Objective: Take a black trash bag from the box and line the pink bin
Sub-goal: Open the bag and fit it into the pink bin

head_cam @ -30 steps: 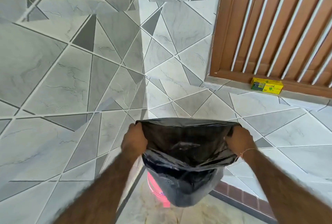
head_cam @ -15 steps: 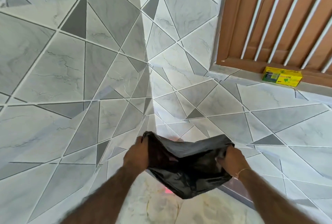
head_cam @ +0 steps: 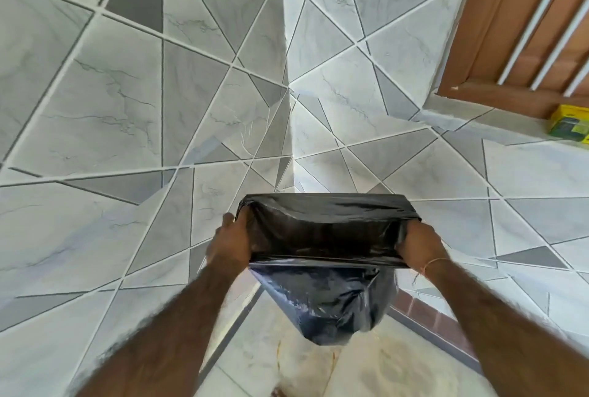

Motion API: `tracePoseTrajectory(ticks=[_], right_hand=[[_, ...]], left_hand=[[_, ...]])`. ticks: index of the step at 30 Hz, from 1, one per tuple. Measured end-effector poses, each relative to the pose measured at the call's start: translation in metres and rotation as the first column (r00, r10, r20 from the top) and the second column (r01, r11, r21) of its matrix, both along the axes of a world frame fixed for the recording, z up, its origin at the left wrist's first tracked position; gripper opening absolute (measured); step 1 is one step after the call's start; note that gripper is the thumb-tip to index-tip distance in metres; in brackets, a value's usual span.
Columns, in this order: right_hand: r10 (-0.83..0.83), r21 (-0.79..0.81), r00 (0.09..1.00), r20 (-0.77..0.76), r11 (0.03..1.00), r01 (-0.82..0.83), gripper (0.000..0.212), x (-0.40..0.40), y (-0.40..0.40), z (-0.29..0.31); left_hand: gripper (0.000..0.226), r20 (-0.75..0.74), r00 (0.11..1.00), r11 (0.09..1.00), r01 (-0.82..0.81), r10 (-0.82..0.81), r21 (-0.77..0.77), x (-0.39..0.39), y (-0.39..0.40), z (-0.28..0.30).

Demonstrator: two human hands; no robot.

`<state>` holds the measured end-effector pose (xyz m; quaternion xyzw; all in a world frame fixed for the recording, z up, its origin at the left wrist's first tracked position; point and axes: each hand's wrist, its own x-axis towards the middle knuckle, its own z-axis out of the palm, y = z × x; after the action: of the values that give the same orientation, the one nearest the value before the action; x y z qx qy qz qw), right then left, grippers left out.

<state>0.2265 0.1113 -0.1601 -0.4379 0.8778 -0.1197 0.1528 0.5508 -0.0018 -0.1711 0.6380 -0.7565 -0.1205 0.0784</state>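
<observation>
The glossy, crinkled black trash bag [head_cam: 325, 301] hangs with its mouth stretched wide; the left hand [head_cam: 229, 245] and right hand [head_cam: 419, 245] grip opposite rim edges.

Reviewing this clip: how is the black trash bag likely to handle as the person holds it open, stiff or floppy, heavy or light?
Probably floppy: the black trash bag sags in crumpled folds below the mouth, which stays open only where the left hand and right hand stretch it. Likely very light, since it hangs from fingertip grips alone. Its glossy film looks slippery.
</observation>
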Motion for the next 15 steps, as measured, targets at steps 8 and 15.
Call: tracePoseTrajectory(ticks=[8, 15], right_hand=[[-0.08, -0.013, 0.994, -0.078, 0.997, 0.079, 0.028, 0.027, -0.055, 0.001], [-0.136, -0.014, 0.99, -0.044, 0.991, 0.135, 0.029, 0.033, -0.079, -0.015]], left_hand=[[0.055, -0.098, 0.995, 0.999, 0.028, -0.032, -0.04, 0.018, -0.076, -0.001], [0.046, -0.023, 0.999, 0.999, 0.033, -0.033, 0.005, 0.019, -0.1, -0.008]])
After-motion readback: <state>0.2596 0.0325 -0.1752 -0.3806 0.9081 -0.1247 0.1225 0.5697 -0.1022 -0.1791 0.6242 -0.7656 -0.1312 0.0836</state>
